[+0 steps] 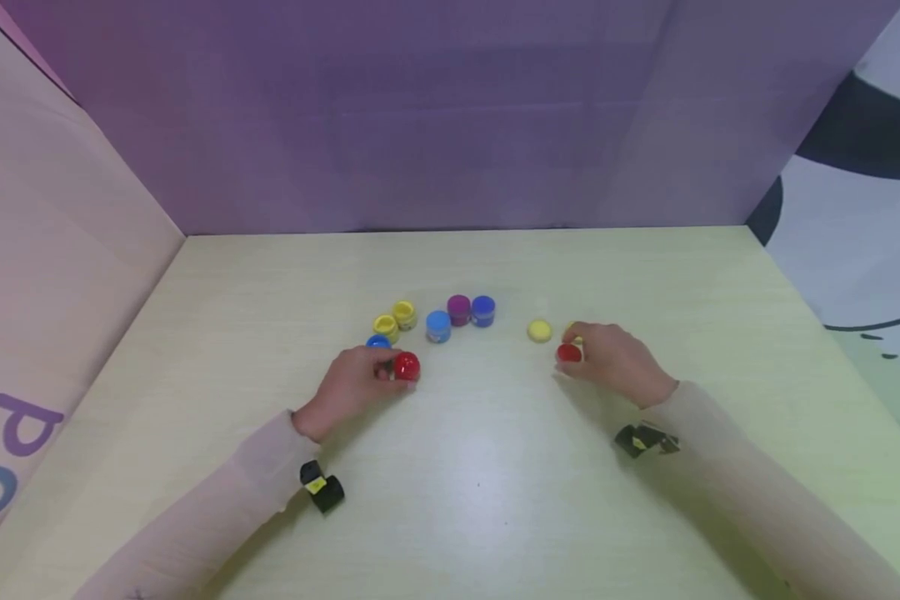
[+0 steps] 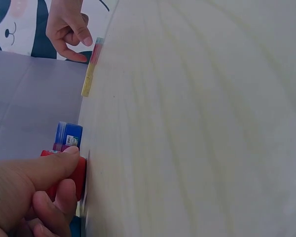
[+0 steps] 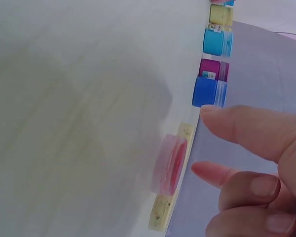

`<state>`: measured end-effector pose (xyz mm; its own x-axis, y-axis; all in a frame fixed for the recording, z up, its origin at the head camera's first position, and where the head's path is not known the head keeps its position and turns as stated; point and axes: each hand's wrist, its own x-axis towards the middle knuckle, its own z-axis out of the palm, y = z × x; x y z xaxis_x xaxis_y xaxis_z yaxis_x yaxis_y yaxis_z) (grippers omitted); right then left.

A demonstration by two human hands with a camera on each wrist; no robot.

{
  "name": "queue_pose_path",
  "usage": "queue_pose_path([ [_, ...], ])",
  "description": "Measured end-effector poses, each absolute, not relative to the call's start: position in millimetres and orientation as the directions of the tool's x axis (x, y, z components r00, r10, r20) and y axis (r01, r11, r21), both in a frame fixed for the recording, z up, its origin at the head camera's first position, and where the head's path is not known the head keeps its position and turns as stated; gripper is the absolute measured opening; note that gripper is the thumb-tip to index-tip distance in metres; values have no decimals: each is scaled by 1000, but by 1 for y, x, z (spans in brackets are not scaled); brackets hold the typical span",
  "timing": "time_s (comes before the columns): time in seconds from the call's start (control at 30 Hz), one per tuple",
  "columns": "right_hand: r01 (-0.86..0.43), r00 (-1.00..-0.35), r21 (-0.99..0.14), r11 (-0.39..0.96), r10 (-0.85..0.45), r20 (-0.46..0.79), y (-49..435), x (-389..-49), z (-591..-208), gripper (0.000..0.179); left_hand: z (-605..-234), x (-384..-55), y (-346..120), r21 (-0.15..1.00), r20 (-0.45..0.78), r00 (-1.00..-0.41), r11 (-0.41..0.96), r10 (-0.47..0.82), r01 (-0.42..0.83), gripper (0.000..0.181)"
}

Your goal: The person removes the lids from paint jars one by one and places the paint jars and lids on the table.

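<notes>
My left hand (image 1: 356, 383) grips a small red jar (image 1: 407, 367) low over the table. In the left wrist view, the thumb lies along the top of the jar (image 2: 81, 175). My right hand (image 1: 615, 362) is over a flat red lid (image 1: 568, 353) on the table, with thumb and forefinger spread on either side of it. The right wrist view has the fingertips a little apart from the lid (image 3: 171, 165). A yellow lid (image 1: 540, 331) lies to its left, and another, partly hidden by the hand, lies just behind it.
Two yellow jars (image 1: 386, 327) and a blue jar (image 1: 378, 342) stand behind the left hand. Toward the middle are a light blue jar (image 1: 438, 327), a purple jar (image 1: 459, 310) and a dark blue jar (image 1: 483, 311). A purple wall (image 1: 450, 125) borders the table's far edge.
</notes>
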<state>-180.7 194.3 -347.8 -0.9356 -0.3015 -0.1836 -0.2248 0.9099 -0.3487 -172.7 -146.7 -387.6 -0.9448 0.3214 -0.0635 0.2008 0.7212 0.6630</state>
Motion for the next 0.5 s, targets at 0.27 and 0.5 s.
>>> queue_pose_path([
  [0.27, -298, -928, -356, 886, -357, -111, 188, -179, -349, 36, -385, -173, -146, 649, -78, -942, 734, 326, 200, 42],
  [0.5, -300, -925, -422, 855, -370, -92, 173, -190, -346, 38, -382, -172, -145, 672, -74, -946, 717, 316, 187, 48],
])
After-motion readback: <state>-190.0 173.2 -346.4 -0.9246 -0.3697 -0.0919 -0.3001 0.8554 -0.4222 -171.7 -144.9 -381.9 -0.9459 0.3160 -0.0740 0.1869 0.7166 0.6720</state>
